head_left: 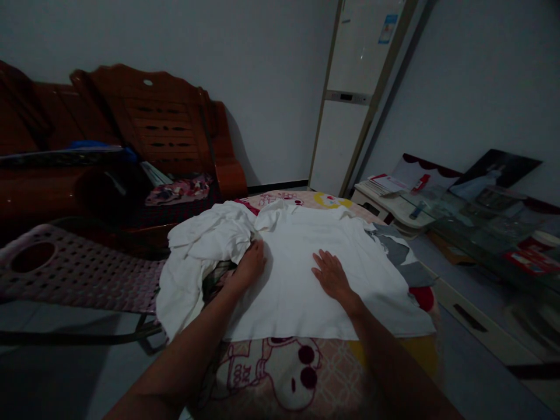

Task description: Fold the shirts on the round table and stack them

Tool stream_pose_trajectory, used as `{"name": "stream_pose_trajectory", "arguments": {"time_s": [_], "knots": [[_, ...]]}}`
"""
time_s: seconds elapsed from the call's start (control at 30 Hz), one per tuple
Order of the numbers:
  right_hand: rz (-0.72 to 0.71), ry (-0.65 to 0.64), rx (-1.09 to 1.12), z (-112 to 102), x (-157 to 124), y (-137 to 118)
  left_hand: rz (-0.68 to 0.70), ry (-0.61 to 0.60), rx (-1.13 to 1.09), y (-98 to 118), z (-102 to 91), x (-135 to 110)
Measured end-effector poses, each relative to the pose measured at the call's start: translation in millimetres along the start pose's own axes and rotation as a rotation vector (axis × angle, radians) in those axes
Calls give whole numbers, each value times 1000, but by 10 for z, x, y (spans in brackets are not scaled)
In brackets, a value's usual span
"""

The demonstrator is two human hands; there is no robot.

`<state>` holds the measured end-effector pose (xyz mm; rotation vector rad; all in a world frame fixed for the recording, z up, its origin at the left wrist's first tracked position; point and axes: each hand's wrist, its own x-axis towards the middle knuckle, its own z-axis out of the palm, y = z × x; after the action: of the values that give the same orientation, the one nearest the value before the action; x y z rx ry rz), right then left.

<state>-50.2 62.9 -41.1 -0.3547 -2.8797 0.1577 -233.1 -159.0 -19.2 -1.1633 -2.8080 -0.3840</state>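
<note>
While a white fabric shirt (289, 291) lies spread across the round, pink-cartoon-cloth-covered worktop (335, 370), the right hand (331, 276) rests flat on it, fingers spread, seemingly keeping it smooth; well apart, the left hand (252, 262) sits between shirt and crumpled white cloth heap (210, 233), perhaps separating them, though whether it grips anything I cannot tell

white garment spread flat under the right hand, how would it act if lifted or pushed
The white garment would likely hang floppy: its edges ripple softly. Pushed, it may bunch, like the crumpled white cloth beside it.
</note>
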Motion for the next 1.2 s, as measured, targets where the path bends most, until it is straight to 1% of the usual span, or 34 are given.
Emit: {"name": "stream_pose_trajectory", "arguments": {"time_s": [0.1,0.23,0.33,0.47,0.57,0.63,0.73,0.83,0.9,0.97,1.03,1.1,1.13,1.2], "knots": [[2,-1,-1,-18,-3,-15,-25,-46,12,33,-75,-107],[-1,7,5,-21,-16,-27,-94,-66,40,93,-173,-187],[-2,9,13,-14,-36,-32,-168,-120,80,104,-237,-182],[-10,44,59,-48,-63,-66,-205,-213,71,21,-284,-126],[-91,73,142,-121,-89,-186,-186,-205,-5,-63,-290,-101],[-172,62,233,-171,-119,-317,-163,-204,-54,-101,-301,-102],[-293,-31,352,-217,-180,-516,-112,-231,-132,-152,-353,-124],[-364,-133,363,-227,-222,-622,-47,-268,-263,-223,-442,-160],[-332,-126,445,-227,-219,-638,20,-317,-409,-250,-496,-184],[-221,-102,677,-223,-194,-644,98,-382,-587,-212,-521,-201],[-65,-129,998,-207,-159,-666,157,-449,-749,-88,-501,-210],[73,-200,1271,-174,-131,-709,201,-495,-872,92,-438,-213],[122,-227,1359,-155,-123,-733,219,-508,-918,184,-396,-214],[192,-248,1439,-123,-120,-772,219,-496,-993,332,-311,-221]]}}
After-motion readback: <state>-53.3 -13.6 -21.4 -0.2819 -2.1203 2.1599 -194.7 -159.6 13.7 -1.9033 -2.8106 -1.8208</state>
